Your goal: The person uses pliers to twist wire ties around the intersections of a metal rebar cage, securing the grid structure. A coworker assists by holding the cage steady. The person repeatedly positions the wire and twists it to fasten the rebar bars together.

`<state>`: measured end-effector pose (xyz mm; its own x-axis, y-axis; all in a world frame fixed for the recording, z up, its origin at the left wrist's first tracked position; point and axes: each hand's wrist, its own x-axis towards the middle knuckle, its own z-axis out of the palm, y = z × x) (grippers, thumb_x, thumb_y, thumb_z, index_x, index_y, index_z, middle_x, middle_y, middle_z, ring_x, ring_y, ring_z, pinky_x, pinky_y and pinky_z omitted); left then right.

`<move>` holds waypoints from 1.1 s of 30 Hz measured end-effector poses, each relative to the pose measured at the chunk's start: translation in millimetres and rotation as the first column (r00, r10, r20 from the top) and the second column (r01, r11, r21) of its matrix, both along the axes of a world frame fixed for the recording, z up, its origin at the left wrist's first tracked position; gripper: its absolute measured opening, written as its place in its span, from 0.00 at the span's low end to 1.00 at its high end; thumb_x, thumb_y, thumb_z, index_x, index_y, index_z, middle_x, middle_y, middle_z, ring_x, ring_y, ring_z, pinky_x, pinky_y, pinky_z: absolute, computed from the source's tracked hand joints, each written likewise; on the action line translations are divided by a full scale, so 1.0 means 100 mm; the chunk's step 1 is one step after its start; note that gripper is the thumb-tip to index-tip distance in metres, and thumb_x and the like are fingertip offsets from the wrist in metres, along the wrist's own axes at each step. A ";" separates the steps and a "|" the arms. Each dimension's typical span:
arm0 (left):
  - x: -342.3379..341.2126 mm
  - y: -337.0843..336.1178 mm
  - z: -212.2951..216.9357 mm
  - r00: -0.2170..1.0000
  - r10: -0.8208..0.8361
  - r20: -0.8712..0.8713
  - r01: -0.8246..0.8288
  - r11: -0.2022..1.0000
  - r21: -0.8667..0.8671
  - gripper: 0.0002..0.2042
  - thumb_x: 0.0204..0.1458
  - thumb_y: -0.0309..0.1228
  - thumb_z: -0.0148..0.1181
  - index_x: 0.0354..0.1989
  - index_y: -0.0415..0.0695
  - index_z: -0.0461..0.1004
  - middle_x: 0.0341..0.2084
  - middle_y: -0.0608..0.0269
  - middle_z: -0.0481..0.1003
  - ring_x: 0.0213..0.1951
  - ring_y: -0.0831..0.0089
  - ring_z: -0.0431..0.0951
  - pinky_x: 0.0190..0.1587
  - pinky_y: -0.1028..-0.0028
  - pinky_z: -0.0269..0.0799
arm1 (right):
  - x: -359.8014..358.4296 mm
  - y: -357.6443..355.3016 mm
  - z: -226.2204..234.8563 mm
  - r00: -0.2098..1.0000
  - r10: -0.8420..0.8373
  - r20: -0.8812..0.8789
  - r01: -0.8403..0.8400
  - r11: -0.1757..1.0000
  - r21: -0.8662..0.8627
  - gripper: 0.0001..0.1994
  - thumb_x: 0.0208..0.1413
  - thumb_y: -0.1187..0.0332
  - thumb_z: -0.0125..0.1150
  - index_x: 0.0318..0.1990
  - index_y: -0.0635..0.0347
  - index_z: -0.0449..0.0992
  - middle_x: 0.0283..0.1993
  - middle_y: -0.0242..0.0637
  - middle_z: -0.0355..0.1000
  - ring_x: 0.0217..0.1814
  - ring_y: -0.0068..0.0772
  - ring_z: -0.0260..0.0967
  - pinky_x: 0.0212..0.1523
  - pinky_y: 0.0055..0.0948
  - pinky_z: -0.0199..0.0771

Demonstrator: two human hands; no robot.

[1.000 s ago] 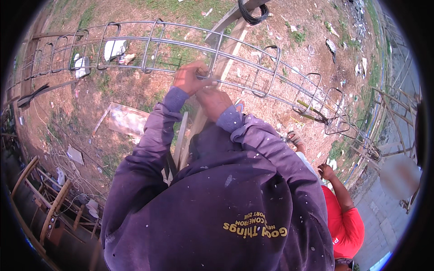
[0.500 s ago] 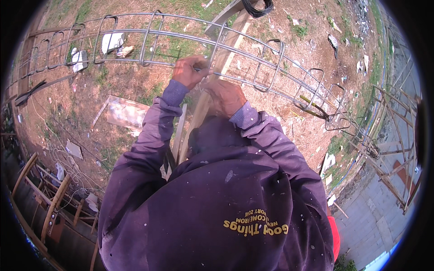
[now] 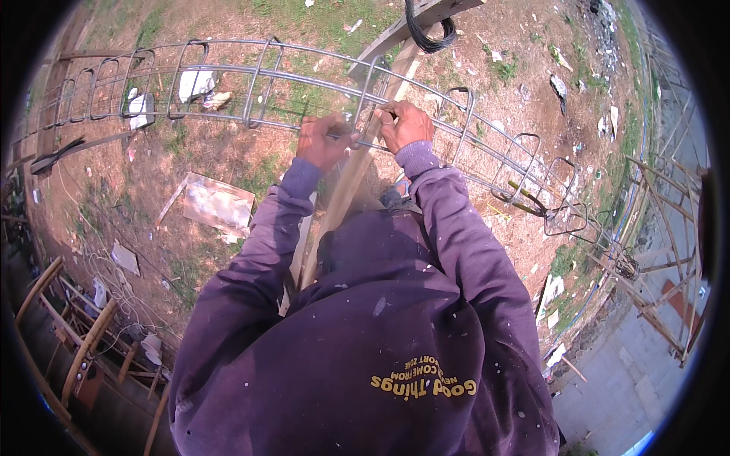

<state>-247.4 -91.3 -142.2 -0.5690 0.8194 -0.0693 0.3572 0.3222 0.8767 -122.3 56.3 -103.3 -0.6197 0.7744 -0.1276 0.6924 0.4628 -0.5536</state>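
The rebar cage (image 3: 251,80) runs left to right, just beyond both hands. Left hand (image 3: 325,143) and right hand (image 3: 403,125) sit equally close, fingers closed on its near bar beside one stirrup (image 3: 370,91).

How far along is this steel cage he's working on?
Done, it seems: many square stirrups already stand in a row along the long bars of the rebar cage. In hand: the left hand and right hand grip one bar on either side of the stirrup at the wooden plank. Left: whether each joint is tied is too small to tell; a coil of dark wire hangs ahead.
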 end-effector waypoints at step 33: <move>-0.14 0.09 0.38 0.973 -0.169 0.157 0.169 0.985 0.015 0.12 0.40 0.25 0.73 0.21 0.40 0.71 0.16 0.69 0.69 0.22 0.81 0.65 0.26 0.75 0.63 | 0.16 -0.40 0.08 0.954 0.299 -0.024 -0.300 0.944 -0.141 0.27 0.40 0.71 0.60 0.51 0.57 0.61 0.23 0.50 0.72 0.30 0.59 0.73 0.31 0.55 0.69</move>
